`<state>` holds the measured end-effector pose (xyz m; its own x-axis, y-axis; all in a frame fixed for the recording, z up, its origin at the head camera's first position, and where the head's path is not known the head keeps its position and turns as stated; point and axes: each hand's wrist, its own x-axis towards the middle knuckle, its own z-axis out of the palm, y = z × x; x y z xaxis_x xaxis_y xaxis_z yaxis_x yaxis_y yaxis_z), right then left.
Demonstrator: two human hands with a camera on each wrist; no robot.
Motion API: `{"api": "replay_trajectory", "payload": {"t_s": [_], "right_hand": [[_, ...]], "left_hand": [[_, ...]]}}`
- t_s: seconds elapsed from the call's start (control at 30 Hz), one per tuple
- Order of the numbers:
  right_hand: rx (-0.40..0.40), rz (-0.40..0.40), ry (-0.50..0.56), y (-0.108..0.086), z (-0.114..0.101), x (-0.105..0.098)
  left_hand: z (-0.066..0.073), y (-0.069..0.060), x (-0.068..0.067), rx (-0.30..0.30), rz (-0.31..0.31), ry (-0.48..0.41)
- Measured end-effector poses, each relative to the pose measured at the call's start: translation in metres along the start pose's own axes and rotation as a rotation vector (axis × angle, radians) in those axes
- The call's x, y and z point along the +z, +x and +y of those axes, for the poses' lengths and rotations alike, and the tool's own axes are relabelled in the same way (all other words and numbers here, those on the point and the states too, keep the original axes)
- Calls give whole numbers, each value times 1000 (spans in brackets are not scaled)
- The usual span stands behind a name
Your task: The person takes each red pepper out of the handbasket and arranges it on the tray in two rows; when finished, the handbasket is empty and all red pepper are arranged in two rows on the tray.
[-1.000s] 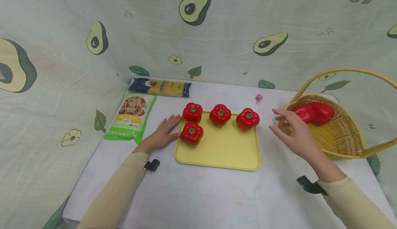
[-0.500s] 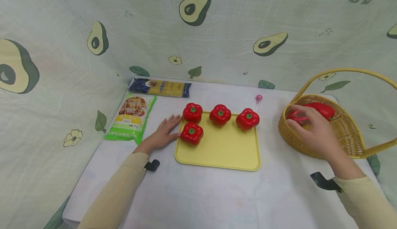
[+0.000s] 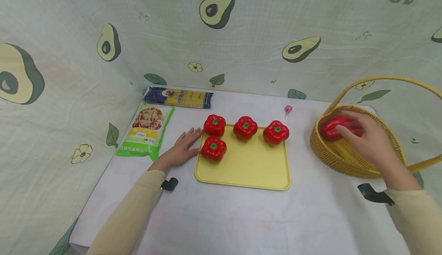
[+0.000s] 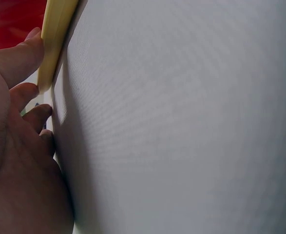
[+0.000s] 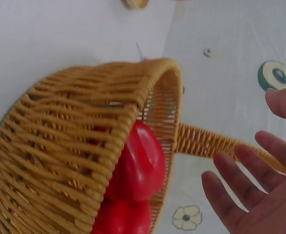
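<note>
My left hand (image 3: 179, 149) lies flat beside the left edge of the yellow tray (image 3: 255, 168), its thumb touching the rim in the left wrist view. Several red bell peppers sit along the tray's back and left side; the front-left bell pepper (image 3: 213, 148) is nearest that hand. My right hand (image 3: 374, 140) hovers over the wicker basket (image 3: 322, 151) with its fingers spread and nothing held. Inside the basket lie two red peppers, one plainly seen as a red pepper (image 5: 142, 163) in the right wrist view; the hand partly hides them in the head view.
A blue-and-yellow pasta packet (image 3: 179, 97) and a green-edged food bag (image 3: 146, 130) lie at the back left. A pink lollipop (image 3: 288, 109) lies behind the tray. The basket's tall handle (image 3: 390, 78) arches over its opening. An avocado-print cloth (image 3: 248, 48) hangs behind.
My right hand has moved right, from the basket's left side to over its opening, above the peppers. The left hand and the tray have stayed in place.
</note>
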<state>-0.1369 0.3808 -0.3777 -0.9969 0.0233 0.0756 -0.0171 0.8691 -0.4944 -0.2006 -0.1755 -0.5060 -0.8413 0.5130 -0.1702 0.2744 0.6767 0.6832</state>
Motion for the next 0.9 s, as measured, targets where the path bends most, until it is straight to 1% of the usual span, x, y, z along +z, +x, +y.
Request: {"api": "replay_trajectory", "payload": {"t_s": [0.07,0.3,0.6,0.73,0.9], "right_hand": [[13,-7,-2,3,4,-3],[116,-49,6,13,15,-13],[149,-76,-8,27,31,-24],[160,-75,-6,34,44,-26],[177,-77,20,40,60,-29]], "left_hand": [[0,0,0,-2,0,1],[2,0,0,5,6,-1],[0,0,0,4,-1,8],[-1,0,1,2,-1,12],[-2,0,2,-8,-2,4]]}}
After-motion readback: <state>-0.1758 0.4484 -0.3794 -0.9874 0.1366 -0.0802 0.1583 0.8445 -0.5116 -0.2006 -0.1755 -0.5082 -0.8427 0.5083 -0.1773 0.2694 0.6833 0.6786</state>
